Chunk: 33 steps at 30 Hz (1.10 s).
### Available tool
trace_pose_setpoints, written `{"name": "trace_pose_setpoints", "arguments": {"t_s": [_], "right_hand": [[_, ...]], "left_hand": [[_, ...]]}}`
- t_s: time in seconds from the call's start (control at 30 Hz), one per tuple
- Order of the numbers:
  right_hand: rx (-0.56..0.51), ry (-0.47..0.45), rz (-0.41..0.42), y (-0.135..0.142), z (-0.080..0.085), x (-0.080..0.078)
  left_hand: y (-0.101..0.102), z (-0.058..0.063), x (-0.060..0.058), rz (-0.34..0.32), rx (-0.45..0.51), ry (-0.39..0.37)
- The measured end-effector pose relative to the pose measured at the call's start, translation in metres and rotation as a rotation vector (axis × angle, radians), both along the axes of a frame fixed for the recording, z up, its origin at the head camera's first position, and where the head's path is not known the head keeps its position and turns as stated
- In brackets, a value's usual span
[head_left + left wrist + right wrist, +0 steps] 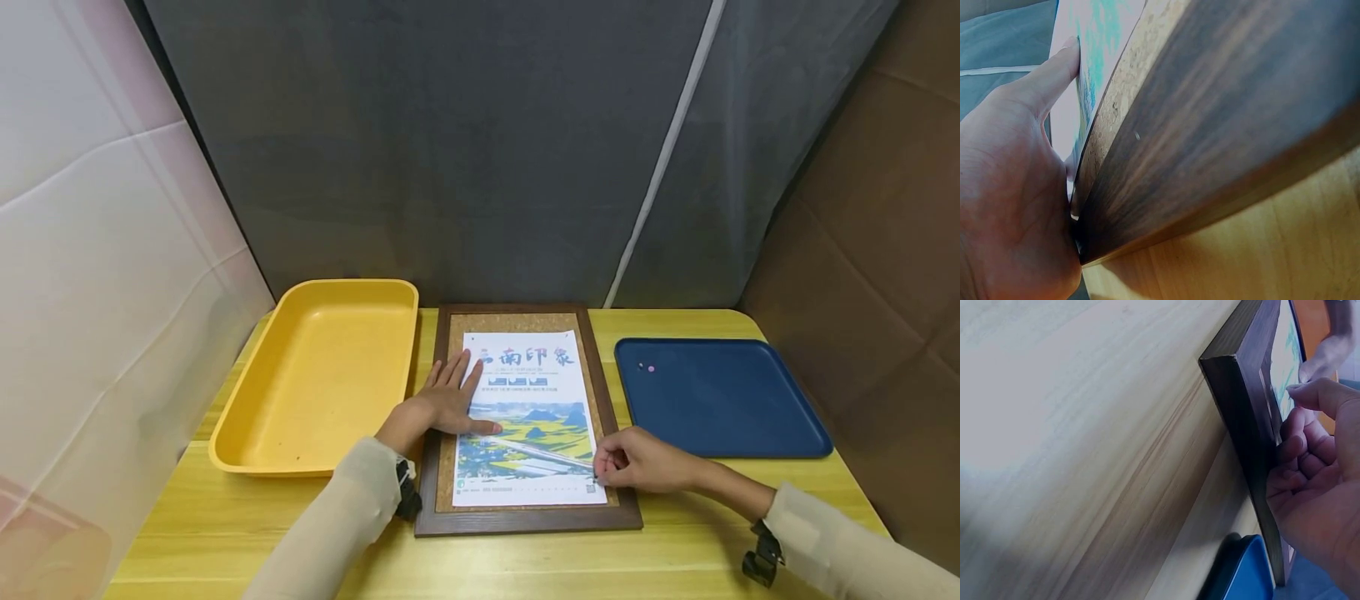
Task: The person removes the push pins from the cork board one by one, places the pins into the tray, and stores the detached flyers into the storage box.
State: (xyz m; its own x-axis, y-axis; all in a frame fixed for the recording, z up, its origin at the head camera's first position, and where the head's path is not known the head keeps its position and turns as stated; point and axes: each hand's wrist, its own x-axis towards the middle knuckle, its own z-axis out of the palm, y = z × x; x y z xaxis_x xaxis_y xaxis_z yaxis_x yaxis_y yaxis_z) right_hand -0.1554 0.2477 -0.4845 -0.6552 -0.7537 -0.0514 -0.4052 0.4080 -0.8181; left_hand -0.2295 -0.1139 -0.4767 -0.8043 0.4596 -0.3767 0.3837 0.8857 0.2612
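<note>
A printed poster (525,392) with blue Chinese lettering and a landscape lies on a cork board (517,322) in a dark wooden frame (528,522). Small pins show at its two top corners. My left hand (450,402) is spread flat over the poster's left edge, fingers straight, thumb pointing right across the landscape. At the lower right corner, my right hand (637,460) has its thumb and index finger pinched together on a small pushpin, mostly hidden by the fingertips. In the right wrist view the other fingers of that hand (1322,450) are curled in above the frame.
To the left stands a yellow tray (408,367) with raised walls. A flat dark blue tray (720,400) on the right carries a couple of tiny pins (651,368) near its left end. Wood-grain table (247,533) lies beneath everything; a grey curtain (420,150) hangs behind.
</note>
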Motion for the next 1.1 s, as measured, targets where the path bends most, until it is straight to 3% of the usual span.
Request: {"name": "trace_pose_setpoints", "arguments": {"t_s": [0.2, 0.43, 0.57, 1.1], "right_hand": [[-0.033, 0.029, -0.021, 0.004, -0.003, -0.001], [-0.042, 0.023, -0.059, 0.009, 0.001, -0.005], [-0.041, 0.039, -0.081, 0.014, 0.002, -0.009], [-0.042, 0.126, -0.189, 0.033, 0.009, -0.028]], "left_hand": [[0.003, 0.005, 0.002, -0.012, -0.059, 0.009], [0.002, -0.02, -0.01, 0.011, -0.063, -0.008], [0.001, -0.025, -0.013, 0.01, -0.061, -0.003], [0.001, -0.021, -0.011, 0.013, -0.046, -0.002]]}}
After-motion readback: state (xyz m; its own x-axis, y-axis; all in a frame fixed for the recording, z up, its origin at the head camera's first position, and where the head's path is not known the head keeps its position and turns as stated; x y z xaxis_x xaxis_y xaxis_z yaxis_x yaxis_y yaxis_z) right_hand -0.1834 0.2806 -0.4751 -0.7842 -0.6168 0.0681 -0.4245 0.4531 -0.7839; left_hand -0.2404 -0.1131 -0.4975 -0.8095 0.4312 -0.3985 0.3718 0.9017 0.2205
